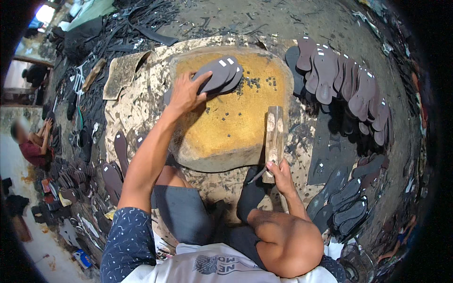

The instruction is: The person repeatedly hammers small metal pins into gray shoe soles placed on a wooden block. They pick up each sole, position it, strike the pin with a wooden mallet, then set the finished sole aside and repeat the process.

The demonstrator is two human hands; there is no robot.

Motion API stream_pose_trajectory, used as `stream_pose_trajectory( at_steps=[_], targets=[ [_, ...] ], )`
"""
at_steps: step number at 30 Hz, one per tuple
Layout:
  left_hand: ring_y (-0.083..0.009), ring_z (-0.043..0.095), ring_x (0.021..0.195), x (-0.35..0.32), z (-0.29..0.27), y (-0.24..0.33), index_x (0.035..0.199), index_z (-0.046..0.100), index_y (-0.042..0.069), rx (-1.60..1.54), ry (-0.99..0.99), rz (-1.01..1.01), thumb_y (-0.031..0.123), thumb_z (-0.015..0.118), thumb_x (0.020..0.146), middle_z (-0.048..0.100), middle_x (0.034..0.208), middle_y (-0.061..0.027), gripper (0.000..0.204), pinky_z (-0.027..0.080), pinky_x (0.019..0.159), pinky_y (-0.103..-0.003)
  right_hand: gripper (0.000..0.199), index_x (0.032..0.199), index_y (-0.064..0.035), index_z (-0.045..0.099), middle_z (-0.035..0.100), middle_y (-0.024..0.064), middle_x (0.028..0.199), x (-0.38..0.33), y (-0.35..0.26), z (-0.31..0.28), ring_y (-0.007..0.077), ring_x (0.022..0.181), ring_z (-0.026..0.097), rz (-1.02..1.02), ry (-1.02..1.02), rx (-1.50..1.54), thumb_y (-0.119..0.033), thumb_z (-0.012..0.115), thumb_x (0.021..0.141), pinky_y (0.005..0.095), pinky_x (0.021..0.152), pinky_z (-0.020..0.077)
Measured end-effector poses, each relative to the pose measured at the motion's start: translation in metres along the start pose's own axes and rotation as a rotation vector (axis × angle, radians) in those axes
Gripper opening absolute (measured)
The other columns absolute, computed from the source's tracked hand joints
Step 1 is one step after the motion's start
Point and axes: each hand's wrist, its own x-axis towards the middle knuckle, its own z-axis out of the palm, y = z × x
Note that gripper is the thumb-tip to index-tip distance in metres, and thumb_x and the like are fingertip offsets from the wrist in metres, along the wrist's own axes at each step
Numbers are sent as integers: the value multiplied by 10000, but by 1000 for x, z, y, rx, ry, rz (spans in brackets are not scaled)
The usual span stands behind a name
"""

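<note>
My left hand (185, 93) is closed on the near end of a small stack of grey-brown sandal soles (218, 74) with white labels. The soles lie on the far part of a broad low block (212, 137) with a worn yellow top. Small dark square bits (257, 84) are scattered to the right of the stack. By the block's right edge, my right hand (283, 178) is closed around the near end of a worn wooden club (273, 134). A thin dark rod (258, 175) juts out leftward by its thumb; its kind is unclear.
Rows of labelled soles (325, 70) lie at right, with black soles (349, 212) nearer. A curved board piece (125, 75) and dark scraps (151, 23) lie at the far left. Another person (35, 141) sits at left. A fan (358, 262) stands near right.
</note>
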Motion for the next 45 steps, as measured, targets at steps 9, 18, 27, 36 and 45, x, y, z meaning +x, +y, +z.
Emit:
stream_pose_trajectory(
  at_steps=[9,18,27,36,45],
  targets=[
    [-360,548,1178,-74,36,45,1349,650,303,-24,182,102,427,819,778,560,1359,-141,608,459,974,-483,421,1274,31,517,625,48,1108,12,-21,-4,110,993,562,-68,56,56,-248,644,985,284,902,463],
    [-336,629,1001,-114,33,152,1181,716,81,-543,-17,166,462,830,781,658,1150,-153,565,493,871,-452,687,1434,69,377,653,201,1212,30,-66,26,261,1086,644,-203,79,-372,-294,701,950,383,963,506],
    [-88,643,768,-78,54,124,1189,654,-12,-1091,61,-499,151,674,983,704,881,-55,263,516,687,-246,474,1324,19,479,667,145,1040,23,-44,13,197,899,686,-80,45,-166,-320,617,1022,318,788,560],
    [-137,710,822,-49,82,123,1157,619,-42,-1083,57,-509,190,630,1023,722,934,-109,269,579,719,-263,444,1295,-16,500,637,61,906,18,-17,-5,134,708,640,24,22,-98,-364,584,1032,287,625,549],
    [-100,682,787,-51,84,122,1152,667,-1,-1042,74,-467,200,667,1003,732,884,-63,249,552,699,-252,490,1384,-10,482,612,19,1017,18,-21,-1,96,820,594,25,44,-99,-334,592,1034,262,721,513]
  ],
)
